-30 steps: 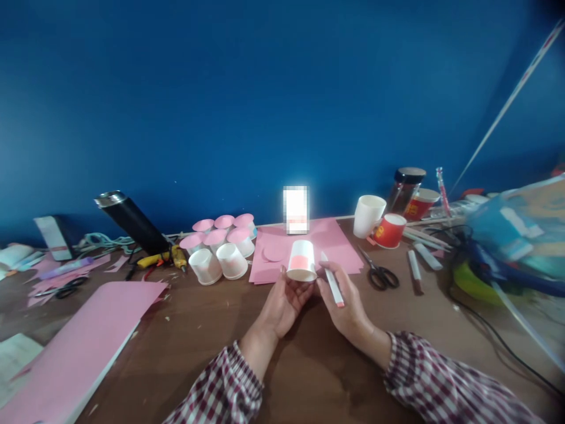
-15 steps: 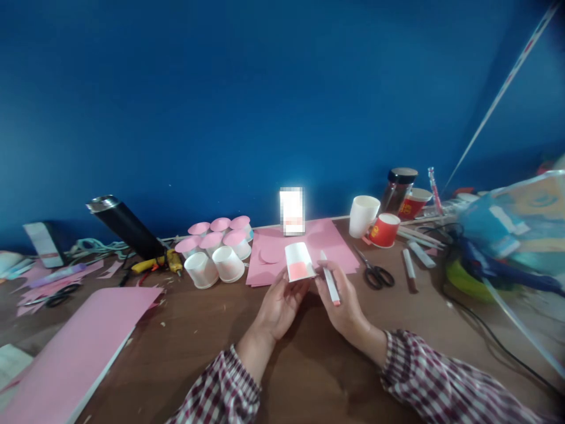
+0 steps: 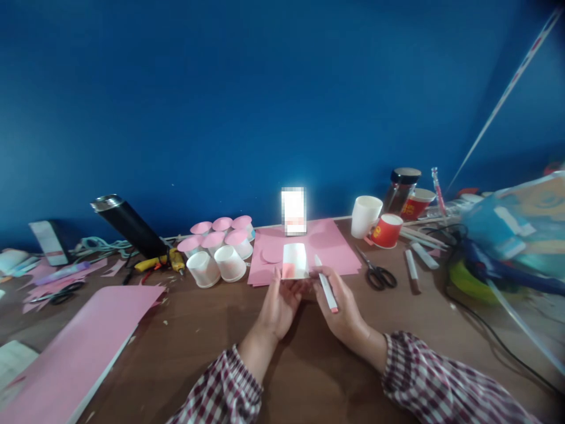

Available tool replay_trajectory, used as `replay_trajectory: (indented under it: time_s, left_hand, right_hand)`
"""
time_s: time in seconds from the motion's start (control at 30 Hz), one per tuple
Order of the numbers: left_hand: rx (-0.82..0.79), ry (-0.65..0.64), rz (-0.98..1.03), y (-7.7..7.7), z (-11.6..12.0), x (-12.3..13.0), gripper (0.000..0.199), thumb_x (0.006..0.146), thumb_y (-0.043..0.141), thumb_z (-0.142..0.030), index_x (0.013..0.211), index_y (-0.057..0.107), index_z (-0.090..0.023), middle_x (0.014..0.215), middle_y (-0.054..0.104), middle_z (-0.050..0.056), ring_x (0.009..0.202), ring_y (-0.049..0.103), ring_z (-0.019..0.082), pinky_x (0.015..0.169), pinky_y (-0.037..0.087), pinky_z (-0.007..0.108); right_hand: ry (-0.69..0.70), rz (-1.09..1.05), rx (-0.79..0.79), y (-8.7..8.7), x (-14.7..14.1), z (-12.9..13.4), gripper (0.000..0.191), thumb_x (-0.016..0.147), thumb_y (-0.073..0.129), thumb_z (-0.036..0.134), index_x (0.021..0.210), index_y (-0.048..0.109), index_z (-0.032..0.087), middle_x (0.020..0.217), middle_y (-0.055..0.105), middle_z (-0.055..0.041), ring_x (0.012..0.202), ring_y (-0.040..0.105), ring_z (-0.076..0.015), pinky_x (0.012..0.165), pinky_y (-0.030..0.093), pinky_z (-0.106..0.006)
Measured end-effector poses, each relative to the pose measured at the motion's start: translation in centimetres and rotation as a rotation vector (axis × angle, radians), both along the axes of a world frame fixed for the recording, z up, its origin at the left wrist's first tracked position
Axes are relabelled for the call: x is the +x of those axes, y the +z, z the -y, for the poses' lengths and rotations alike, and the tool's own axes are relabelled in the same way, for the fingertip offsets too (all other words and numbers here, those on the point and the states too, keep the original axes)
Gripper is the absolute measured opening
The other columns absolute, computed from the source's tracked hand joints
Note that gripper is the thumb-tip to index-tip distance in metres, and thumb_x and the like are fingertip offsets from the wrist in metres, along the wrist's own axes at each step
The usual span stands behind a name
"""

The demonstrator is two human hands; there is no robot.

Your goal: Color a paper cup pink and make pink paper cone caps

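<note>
A white paper cup point(image 3: 295, 259) with a coral-coloured patch on its side is held in front of me above the brown table. My left hand point(image 3: 279, 307) is closed around its lower left part, fingers partly hidden beneath it. My right hand point(image 3: 343, 307) grips a white marker point(image 3: 327, 290) with a coral end pointing toward me, and its fingertips reach the cup's right edge. Behind the cup lie pink paper sheets point(image 3: 329, 241) with a pink paper disc point(image 3: 272, 253). Left of these stand several white paper cups point(image 3: 230, 263), most topped with pink discs.
Black scissors point(image 3: 380, 278) and markers point(image 3: 412, 268) lie to the right. A white cup point(image 3: 366, 216), a red cup point(image 3: 386, 231) and a dark-lidded jar point(image 3: 401, 191) stand behind. A black flask point(image 3: 130, 227), yellow glue gun point(image 3: 165, 262) and large pink sheet point(image 3: 83, 347) are left.
The cup has turned in my hands; its coral patch now sits lower left and looks paler. My right hand, with the marker, has shifted slightly. The view has moved a little left.
</note>
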State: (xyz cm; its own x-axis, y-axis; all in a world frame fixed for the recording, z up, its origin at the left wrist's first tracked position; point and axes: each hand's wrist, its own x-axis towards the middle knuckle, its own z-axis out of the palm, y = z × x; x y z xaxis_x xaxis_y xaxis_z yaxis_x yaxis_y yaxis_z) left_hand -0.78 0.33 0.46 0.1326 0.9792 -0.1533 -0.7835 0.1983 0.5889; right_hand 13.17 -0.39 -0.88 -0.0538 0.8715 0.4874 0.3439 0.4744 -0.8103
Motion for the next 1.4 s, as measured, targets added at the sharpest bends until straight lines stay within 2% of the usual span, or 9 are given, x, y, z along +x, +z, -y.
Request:
replay_trajectory:
  time_s: [0.17,0.3,0.5,0.67,0.77,0.97,1.17,1.3,1.4]
  left_hand:
    - [0.071,-0.015,-0.086,-0.4,0.3,0.1,0.031,0.080,0.071,-0.023,0.108,0.063,-0.015,0.103,0.071,0.009,0.092,0.067,0.018,0.090,0.050,0.032]
    - [-0.015,-0.027,-0.046,-0.1,0.2,0.0,0.032,0.091,0.056,-0.037,0.111,0.063,-0.013,0.104,0.071,0.012,0.091,0.066,0.019,0.088,0.052,0.032]
    - [-0.078,-0.017,-0.017,0.1,-0.2,0.0,0.051,0.098,0.035,-0.045,0.113,0.063,-0.005,0.094,0.072,0.015,0.080,0.067,0.018,0.080,0.054,0.029]
    - [-0.083,-0.008,0.022,0.1,-0.2,-0.1,0.040,0.095,0.046,-0.039,0.111,0.064,-0.008,0.100,0.072,0.013,0.087,0.067,0.021,0.083,0.054,0.033]
    - [-0.066,-0.023,0.058,0.2,0.0,-0.1,0.034,0.093,0.048,-0.036,0.101,0.067,-0.009,0.090,0.072,0.011,0.082,0.067,0.022,0.079,0.054,0.036]
    - [-0.019,-0.070,0.058,0.6,0.1,0.2,0.021,0.087,0.055,-0.028,0.092,0.067,-0.011,0.084,0.070,0.008,0.077,0.064,0.018,0.074,0.051,0.031]
    - [-0.120,-0.090,0.019,0.1,0.0,0.1,0.038,0.089,0.054,-0.047,0.089,0.067,-0.011,0.080,0.069,0.009,0.073,0.062,0.020,0.071,0.050,0.033]
    - [-0.144,-0.067,0.000,-0.2,0.0,0.0,0.045,0.090,0.049,-0.052,0.092,0.065,-0.010,0.077,0.067,0.009,0.069,0.060,0.018,0.068,0.049,0.032]
    - [-0.121,-0.040,-0.032,-0.1,0.0,0.1,0.047,0.091,0.046,-0.053,0.096,0.064,-0.010,0.079,0.067,0.009,0.072,0.061,0.019,0.075,0.049,0.033]
  right_hand:
    - [0.031,-0.006,0.001,-0.4,0.0,-0.2,0.025,0.090,0.051,0.018,0.115,0.053,0.022,0.107,0.066,-0.0091,0.094,0.066,-0.0212,0.082,0.055,-0.033]
    - [0.000,0.006,0.016,0.0,0.1,0.0,0.021,0.090,0.051,0.018,0.110,0.054,0.021,0.104,0.066,-0.0088,0.091,0.066,-0.0207,0.083,0.054,-0.034]
    - [0.103,0.016,0.092,0.6,0.1,0.5,0.022,0.092,0.050,0.016,0.112,0.054,0.021,0.103,0.066,-0.0085,0.091,0.065,-0.0192,0.082,0.054,-0.032]
    - [0.090,-0.087,0.138,1.5,0.6,0.8,0.018,0.094,0.050,0.017,0.110,0.057,0.022,0.094,0.066,-0.0057,0.083,0.065,-0.0171,0.075,0.054,-0.029]
    - [0.101,-0.068,0.193,2.1,1.0,1.1,0.018,0.094,0.051,0.016,0.109,0.059,0.022,0.093,0.066,-0.0060,0.087,0.065,-0.0189,0.078,0.054,-0.032]
    - [0.123,-0.021,0.277,3.1,0.9,1.9,0.016,0.094,0.052,0.020,0.106,0.061,0.024,0.093,0.070,-0.0079,0.086,0.067,-0.0222,0.075,0.058,-0.037]
    - [0.155,-0.036,0.217,2.9,0.6,2.2,0.016,0.096,0.048,0.022,0.109,0.057,0.022,0.086,0.067,-0.0055,0.078,0.067,-0.0185,0.070,0.058,-0.032]
    - [0.132,0.028,0.262,2.5,0.7,2.0,0.018,0.095,0.049,0.018,0.110,0.057,0.021,0.091,0.065,-0.0058,0.081,0.065,-0.0178,0.071,0.056,-0.031]
    - [0.140,0.081,0.305,2.4,0.7,1.9,0.018,0.094,0.050,0.016,0.110,0.056,0.021,0.092,0.066,-0.0066,0.084,0.065,-0.0189,0.073,0.055,-0.032]
